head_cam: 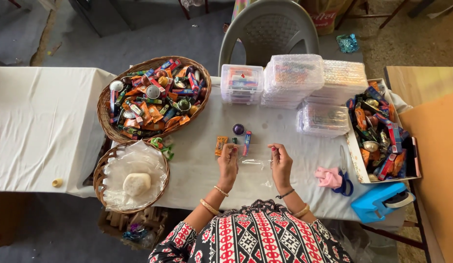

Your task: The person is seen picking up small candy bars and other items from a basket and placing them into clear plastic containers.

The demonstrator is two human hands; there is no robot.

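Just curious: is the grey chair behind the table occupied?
No, the grey plastic chair stands empty, pushed up behind the stacked clear boxes.

White-clothed table [41, 126]: two baskets [153, 97] [131, 176], stacked clear boxes [292, 80], sweets box [382, 134], scissors [343, 178], loose sweets [234, 139].

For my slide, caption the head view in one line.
Both hands, left hand and right hand, hold a clear plastic bag beside loose candies on the table.

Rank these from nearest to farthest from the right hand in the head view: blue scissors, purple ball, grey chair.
From the right hand:
1. Purple ball, up and to its left on the cloth.
2. Blue scissors, off to its right beside the pink cloth.
3. Grey chair, beyond the table's far edge.
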